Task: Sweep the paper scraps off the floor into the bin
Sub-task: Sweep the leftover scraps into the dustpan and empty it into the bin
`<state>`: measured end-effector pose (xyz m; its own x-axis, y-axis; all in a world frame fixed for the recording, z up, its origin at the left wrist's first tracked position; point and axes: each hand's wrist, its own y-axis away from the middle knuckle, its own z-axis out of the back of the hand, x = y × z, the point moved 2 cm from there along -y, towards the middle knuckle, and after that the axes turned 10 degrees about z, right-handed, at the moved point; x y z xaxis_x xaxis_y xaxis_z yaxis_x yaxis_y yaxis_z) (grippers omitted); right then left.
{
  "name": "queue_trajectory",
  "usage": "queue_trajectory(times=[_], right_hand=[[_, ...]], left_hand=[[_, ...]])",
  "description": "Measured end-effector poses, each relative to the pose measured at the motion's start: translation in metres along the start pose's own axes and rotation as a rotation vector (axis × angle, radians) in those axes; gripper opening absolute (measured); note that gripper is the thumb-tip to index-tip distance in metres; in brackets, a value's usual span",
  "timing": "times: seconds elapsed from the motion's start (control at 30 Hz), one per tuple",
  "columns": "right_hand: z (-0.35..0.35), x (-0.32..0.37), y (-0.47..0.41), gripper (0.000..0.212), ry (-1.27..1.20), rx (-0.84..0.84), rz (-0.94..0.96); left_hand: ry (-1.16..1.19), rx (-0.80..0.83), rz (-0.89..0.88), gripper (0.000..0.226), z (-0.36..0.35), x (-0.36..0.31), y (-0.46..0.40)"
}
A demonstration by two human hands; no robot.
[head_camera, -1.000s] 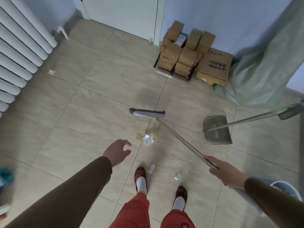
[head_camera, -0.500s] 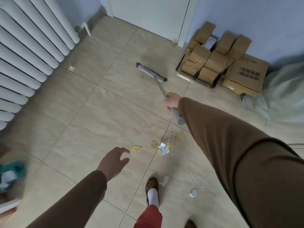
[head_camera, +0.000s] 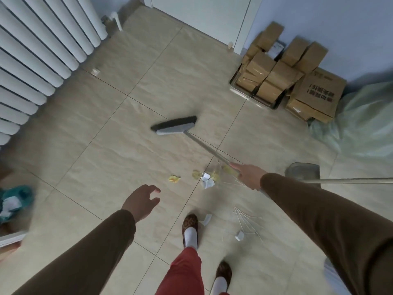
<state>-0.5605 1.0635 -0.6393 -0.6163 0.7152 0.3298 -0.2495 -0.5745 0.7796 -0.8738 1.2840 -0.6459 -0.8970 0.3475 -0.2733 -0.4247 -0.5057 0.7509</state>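
Note:
My right hand (head_camera: 247, 175) grips the metal handle of a grey broom; its head (head_camera: 174, 125) rests on the tiled floor ahead of me. Yellow and white paper scraps (head_camera: 205, 177) lie in a loose heap just left of that hand, with one yellow scrap (head_camera: 174, 178) apart to the left. More white scraps (head_camera: 207, 219) and thin white sticks (head_camera: 246, 220) lie near my feet. My left hand (head_camera: 141, 202) hovers empty, fingers spread, above the floor. A grey dustpan (head_camera: 303, 170) with a long handle stands at the right. Only a white sliver (head_camera: 333, 275) of the bin shows under my right sleeve.
A white radiator (head_camera: 42, 52) lines the left wall. Cardboard boxes (head_camera: 287, 79) are stacked against the far wall, beside a green plastic bag (head_camera: 361, 120). A door (head_camera: 202, 15) is at the back. Something teal (head_camera: 14, 201) lies at the left edge. A small scrap (head_camera: 95, 71) lies by the radiator.
The broom head has been pulled back from near the door toward the scraps. My right hand drew back to the right; the dustpan is in view again. My left hand stayed put.

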Motion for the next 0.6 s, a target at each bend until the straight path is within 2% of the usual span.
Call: queue_trajectory(times=[0.17,0.3,0.4,0.5,0.6], right_hand=[[-0.022,-0.057,0.093,0.067,0.244,0.138,0.006],[-0.029,-0.105,0.160,0.075,0.458,0.162,-0.036],[-0.037,-0.137,0.204,0.082,0.680,0.135,0.003],[-0.036,-0.133,0.265,0.060,0.860,0.137,0.016],[-0.038,-0.150,0.318,0.058,0.898,0.059,-0.015]], left_hand=[[-0.053,-0.026,-0.035,0.031,-0.014,-0.021,0.033],[-0.106,-0.045,-0.078,0.031,-0.035,-0.038,0.071],[-0.161,-0.056,-0.111,0.032,-0.058,-0.049,0.103],[-0.210,-0.046,-0.149,0.033,-0.083,-0.057,0.135],[-0.232,-0.034,-0.175,0.033,-0.107,-0.062,0.164]])
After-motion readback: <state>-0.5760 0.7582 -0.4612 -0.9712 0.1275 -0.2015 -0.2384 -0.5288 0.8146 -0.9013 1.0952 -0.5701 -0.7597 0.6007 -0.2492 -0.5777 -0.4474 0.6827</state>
